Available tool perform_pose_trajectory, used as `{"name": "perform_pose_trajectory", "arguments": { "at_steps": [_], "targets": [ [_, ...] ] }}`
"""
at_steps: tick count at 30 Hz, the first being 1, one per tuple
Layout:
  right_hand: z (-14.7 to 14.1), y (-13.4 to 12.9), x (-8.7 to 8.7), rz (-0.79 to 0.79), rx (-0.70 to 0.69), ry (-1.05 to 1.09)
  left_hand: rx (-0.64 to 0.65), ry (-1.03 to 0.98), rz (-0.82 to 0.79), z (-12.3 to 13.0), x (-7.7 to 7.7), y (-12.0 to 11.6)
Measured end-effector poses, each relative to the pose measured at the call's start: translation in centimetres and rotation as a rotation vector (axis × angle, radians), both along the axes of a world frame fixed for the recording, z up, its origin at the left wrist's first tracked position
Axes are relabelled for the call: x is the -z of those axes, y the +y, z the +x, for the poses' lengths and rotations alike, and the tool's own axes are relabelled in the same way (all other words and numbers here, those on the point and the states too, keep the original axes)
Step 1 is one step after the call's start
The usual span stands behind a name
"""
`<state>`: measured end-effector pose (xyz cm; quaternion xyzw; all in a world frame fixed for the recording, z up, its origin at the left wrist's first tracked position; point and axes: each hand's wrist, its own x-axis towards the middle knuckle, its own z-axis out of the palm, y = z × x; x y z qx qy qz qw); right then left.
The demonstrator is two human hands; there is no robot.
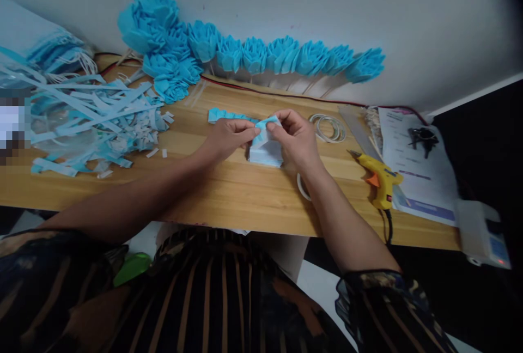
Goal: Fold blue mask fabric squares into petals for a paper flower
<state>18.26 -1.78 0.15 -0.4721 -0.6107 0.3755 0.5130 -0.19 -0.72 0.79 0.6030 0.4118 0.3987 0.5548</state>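
Note:
Between my hands is a small blue and white piece of material (263,134), held above a stack of pale blue squares (265,156). My left hand (231,138) pinches its left edge between thumb and fingers. My right hand (296,138) grips the upper right part, thumb in front and fingers behind. A row of folded blue pieces (229,115) lies on the table just behind my left hand.
Blue flowers (281,54) on sticks line the wall. Cut strips (110,119) are heaped at left. Tape rolls (329,128), a yellow glue gun (378,176), printed paper (420,173) and keys (424,139) lie at right on the wooden table (196,195).

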Motion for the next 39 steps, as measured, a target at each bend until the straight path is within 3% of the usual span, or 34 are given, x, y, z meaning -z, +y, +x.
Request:
{"name": "perform_pose_trajectory", "arguments": {
  "at_steps": [14, 39],
  "targets": [
    [-0.24, -0.47, -0.76, 0.155, 0.005, -0.153, -0.029, 0.031, 0.019, -0.27, -0.5, -0.21],
    [0.14, -0.44, -0.48, 0.191, -0.127, -0.118, -0.057, -0.102, -0.011, -0.13, 0.14, 0.21]
  ]
}}
